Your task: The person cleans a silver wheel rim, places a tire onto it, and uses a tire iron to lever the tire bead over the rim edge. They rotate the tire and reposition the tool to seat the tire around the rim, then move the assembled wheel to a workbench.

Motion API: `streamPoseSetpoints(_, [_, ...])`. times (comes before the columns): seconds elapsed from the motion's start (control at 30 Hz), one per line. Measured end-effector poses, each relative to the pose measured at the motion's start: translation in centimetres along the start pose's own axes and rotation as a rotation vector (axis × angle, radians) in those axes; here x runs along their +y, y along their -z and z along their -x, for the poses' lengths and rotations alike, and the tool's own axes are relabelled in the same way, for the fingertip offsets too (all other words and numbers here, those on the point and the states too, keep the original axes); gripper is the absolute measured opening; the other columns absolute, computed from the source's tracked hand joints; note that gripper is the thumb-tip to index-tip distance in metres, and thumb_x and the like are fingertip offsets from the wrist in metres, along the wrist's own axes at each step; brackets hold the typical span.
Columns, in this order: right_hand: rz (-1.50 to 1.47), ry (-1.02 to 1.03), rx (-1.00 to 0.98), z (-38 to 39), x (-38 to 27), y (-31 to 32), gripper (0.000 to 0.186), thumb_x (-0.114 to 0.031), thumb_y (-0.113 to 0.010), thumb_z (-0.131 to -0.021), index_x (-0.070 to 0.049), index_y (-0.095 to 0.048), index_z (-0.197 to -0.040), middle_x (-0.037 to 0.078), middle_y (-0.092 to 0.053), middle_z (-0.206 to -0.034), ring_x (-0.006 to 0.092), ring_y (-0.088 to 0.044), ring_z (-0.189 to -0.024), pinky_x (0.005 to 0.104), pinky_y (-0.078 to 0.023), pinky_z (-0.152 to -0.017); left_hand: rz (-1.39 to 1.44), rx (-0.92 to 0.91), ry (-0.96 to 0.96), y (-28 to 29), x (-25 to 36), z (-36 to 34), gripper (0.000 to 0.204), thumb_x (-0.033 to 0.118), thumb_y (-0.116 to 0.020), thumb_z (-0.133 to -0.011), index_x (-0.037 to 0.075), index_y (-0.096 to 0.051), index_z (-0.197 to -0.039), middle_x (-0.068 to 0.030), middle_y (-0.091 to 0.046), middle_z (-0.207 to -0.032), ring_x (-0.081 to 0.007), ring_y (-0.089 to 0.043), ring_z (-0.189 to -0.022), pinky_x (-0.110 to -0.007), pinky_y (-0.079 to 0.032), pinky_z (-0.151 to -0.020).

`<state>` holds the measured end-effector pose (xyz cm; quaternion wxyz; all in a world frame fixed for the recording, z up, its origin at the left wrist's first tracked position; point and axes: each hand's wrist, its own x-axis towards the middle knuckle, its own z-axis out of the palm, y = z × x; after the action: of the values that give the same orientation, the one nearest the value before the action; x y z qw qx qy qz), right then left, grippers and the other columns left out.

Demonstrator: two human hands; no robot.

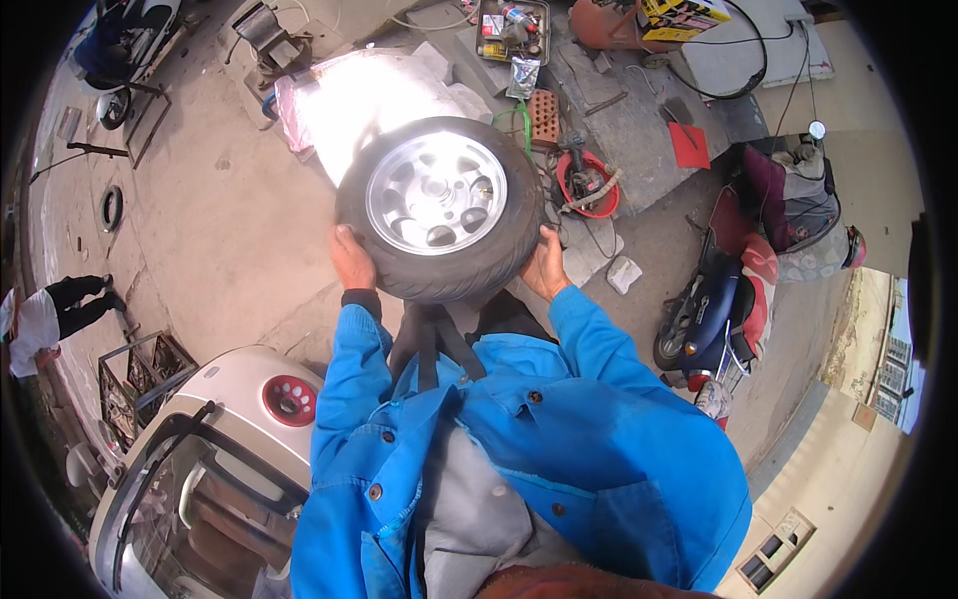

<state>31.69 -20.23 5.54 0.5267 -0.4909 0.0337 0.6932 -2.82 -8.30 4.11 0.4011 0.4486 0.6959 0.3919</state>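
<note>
Small scooter wheel point(440, 208), black tyre on silver alloy rim, held up in front of chest, rim face toward camera. Left hand point(351, 258) clamped on tyre at 8 o'clock, fingers wrapped over tread. Right hand point(544, 265) gripping tyre at 4 o'clock, palm flat against sidewall edge. Blue work jacket point(559, 439) below. Red tub point(587, 186) of tools on ground at wheel's 3 o'clock. Parked scooter point(733, 299) further right. Silver vehicle point(215, 449) at 7 o'clock.
</note>
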Motion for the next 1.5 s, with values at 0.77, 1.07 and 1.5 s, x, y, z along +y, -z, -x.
streamPoseSetpoints(0.77, [1.186,0.278,0.683,-6.3,3.8,-2.6,0.13,-0.038,-0.093,-0.08,-0.008,-0.01,-0.175,0.036,-0.033,-0.167,0.0533,-0.04,-0.153,0.0556,-0.035,-0.128,-0.246,-0.192,-0.263,2.4,-5.5,-9.3,0.024,0.021,-0.073,-0.103,0.001,-0.073,-0.116,-0.0197,-0.073,-0.128,-0.04,-0.068,-0.12,-0.049,-0.052,-0.106])
streamPoseSetpoints(1.07, [1.131,0.283,0.681,-6.7,4.4,-3.6,0.133,-0.033,-0.095,-0.078,-0.008,-0.01,-0.176,0.035,-0.026,-0.171,0.0524,-0.033,-0.157,0.0523,-0.034,-0.129,-0.773,-0.279,-0.466,-4.5,-2.0,-28.4,0.016,0.016,-0.074,-0.094,0.005,-0.072,-0.106,-0.0231,-0.078,-0.101,-0.0451,-0.074,-0.1,-0.055,-0.058,-0.088])
streamPoseSetpoints(1.5, [1.135,0.399,0.712,-8.0,2.9,1.6,0.133,-0.025,-0.1,-0.071,-0.006,-0.018,-0.175,0.033,-0.035,-0.167,0.0449,-0.044,-0.152,0.0474,-0.04,-0.127,-0.421,-0.485,-0.245,3.8,-4.5,-30.0,0.028,0.006,-0.071,-0.094,0.005,-0.069,-0.122,-0.0234,-0.075,-0.111,-0.0424,-0.072,-0.107,-0.05,-0.057,-0.094])
